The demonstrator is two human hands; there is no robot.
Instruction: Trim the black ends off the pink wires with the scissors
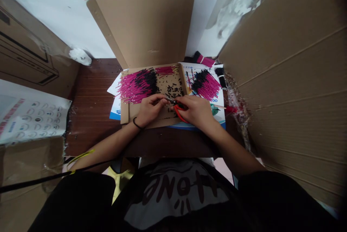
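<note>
My left hand (pixel 148 109) rests on the front of an open cardboard box (pixel 125 113), its fingers pinched on a thin wire (pixel 166 98) that reaches toward the right. My right hand (pixel 197 110) is closed round a red-handled cutter (pixel 179 111), whose tip meets that wire over the box floor. A heap of pink and black wires (pixel 137 85) lies in the box's left half. Small black cut bits (pixel 173 89) are scattered in its right half. Another pile of pink and black wires (pixel 206 83) sits on a printed sheet (pixel 219 98) right of the box.
The box lid (pixel 146 22) stands upright behind. A large cardboard wall (pixel 287 80) rises on the right, and more cardboard (pixel 24 54) with a printed label sheet (pixel 29 116) on the left. Tied bundles (pixel 203 59) lie at the back right. Brown table (pixel 90 105) shows left of the box.
</note>
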